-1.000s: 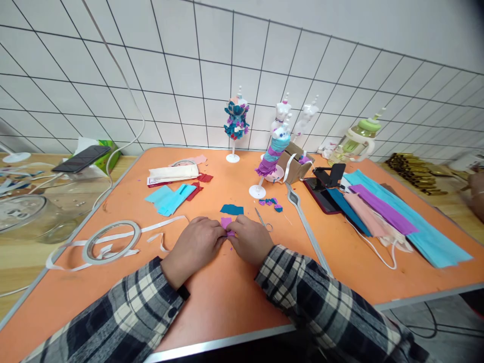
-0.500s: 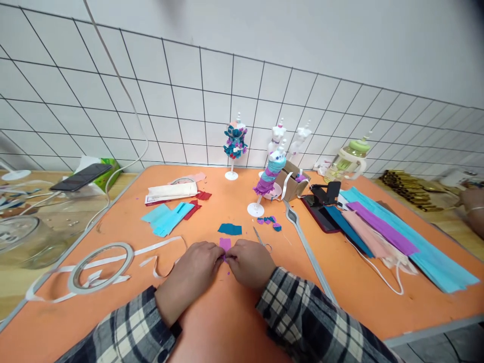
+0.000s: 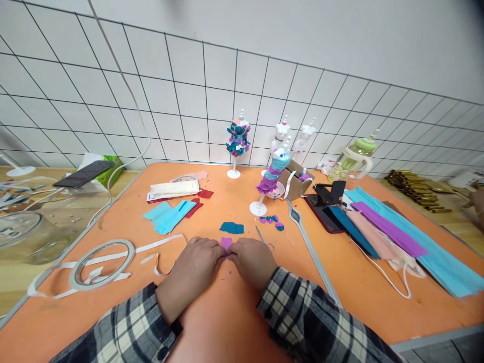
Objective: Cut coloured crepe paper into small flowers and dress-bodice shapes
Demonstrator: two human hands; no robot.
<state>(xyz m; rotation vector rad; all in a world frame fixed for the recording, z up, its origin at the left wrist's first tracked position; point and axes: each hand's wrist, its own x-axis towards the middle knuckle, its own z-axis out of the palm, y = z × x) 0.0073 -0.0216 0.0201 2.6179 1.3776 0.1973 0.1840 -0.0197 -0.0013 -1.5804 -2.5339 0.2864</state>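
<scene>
My left hand [image 3: 196, 267] and my right hand [image 3: 252, 259] rest side by side on the orange table [image 3: 227, 312], fingertips meeting. Both pinch a small piece of purple crepe paper [image 3: 226, 244] between them. Just beyond lie a teal paper scrap [image 3: 232, 228] and small scissors [image 3: 262, 239]. Further back stands a miniature mannequin wrapped in purple and blue paper [image 3: 273, 174], with several tiny paper bits [image 3: 271, 220] at its base.
A tape ring with loose white strips [image 3: 102, 256] lies left. Blue and red paper pieces [image 3: 170, 214] sit behind it. Long crepe sheets [image 3: 393, 237], a phone on a stand [image 3: 325, 199], a bottle [image 3: 353, 156] and more mannequins [image 3: 237, 138] are at the right and back. Another person's hand [image 3: 477, 201] is at the far right.
My hands stay together on the purple paper and have barely moved. The view has tilted up and then shifted slightly.
</scene>
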